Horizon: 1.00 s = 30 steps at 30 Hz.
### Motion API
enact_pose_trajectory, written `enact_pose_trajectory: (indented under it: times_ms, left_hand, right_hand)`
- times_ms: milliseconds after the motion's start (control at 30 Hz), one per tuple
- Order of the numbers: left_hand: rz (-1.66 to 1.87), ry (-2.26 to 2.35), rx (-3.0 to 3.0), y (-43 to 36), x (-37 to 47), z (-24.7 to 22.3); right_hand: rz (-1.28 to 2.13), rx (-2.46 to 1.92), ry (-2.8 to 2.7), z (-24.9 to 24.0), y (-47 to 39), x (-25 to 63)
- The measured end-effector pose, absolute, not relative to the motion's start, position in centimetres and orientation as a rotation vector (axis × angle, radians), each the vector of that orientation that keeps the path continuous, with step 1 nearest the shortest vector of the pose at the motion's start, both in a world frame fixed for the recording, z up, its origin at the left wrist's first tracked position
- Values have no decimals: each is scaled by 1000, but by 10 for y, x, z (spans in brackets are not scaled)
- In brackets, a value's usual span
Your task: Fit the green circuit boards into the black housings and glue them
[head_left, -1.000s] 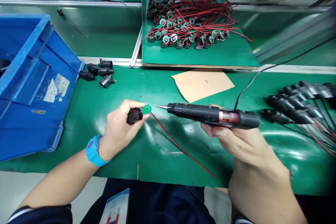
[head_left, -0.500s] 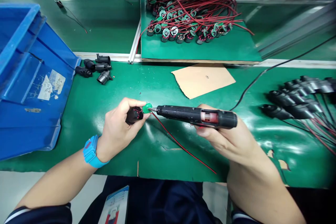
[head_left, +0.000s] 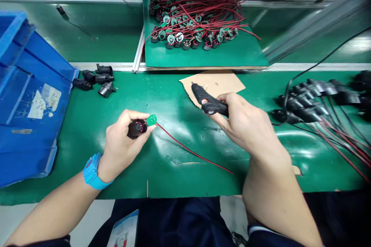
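Note:
My left hand (head_left: 120, 139) is closed around a black cylindrical housing (head_left: 136, 128), its open end facing right. Thumb and forefinger also steady a small round green circuit board (head_left: 151, 120) at that end. From the board a thin red wire (head_left: 191, 150) trails right across the mat. My right hand (head_left: 243, 123) grips a black glue gun (head_left: 207, 100) by its handle. The gun's nozzle points up and left over a piece of brown cardboard (head_left: 232, 81), apart from the circuit board.
A blue bin (head_left: 37, 85) stands at the left, with several black housings (head_left: 100, 79) beside it. On a raised green board (head_left: 203, 60) at the back lie many wired parts (head_left: 188, 27). Black wired housings (head_left: 307, 100) are piled at the right, near the gun's black cord (head_left: 315, 63).
My right hand has drawn the glue gun away from the circuit board, up and to the right, over the cardboard. My left hand keeps hold of the housing and board. The view has shifted slightly.

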<state>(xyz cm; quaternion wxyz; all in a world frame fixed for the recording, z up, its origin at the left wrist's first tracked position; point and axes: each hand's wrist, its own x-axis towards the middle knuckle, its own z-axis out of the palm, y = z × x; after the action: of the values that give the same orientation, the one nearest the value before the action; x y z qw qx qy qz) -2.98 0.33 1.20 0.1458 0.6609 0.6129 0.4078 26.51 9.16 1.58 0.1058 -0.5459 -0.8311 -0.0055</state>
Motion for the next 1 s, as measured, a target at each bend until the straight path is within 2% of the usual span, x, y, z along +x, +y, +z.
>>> enact_pose_trajectory:
  times_ms: [133,233,300,433,467,533,633,867,1000]
  left_hand:
    - [1220,1737,1938,4,-28,11]
    - [1249,1720,1959,2,-25,9]
    - [1260,1704,1976,1,-23,8]
    - [1243,1645,1994,-1,-20,7]
    - [1228,1626,1984,-1,-19,8]
    - [1178,1577,1954,0,-18,9]
    - [1046,1484,1907,2,-17,10]
    - [922,1377,1858,0,-14,9]
    - [944,1357,1818,0,-17,6]
  right_hand:
    - [87,-1726,-2457,9,118,291]
    - [122,-1575,-2351,10,116,281]
    - [452,-1343,-2213,14,102,259]
    - [1543,-882,-1859,16,65,205]
    - [1714,-838,-1750,15,58,195]
    - [1834,-857,-1562,12,51,183]
    - [1646,-959,-1507,8,49,182]
    - [552,-953,-1954,7,47,188]
    - [285,-822,-2072,9,47,190]
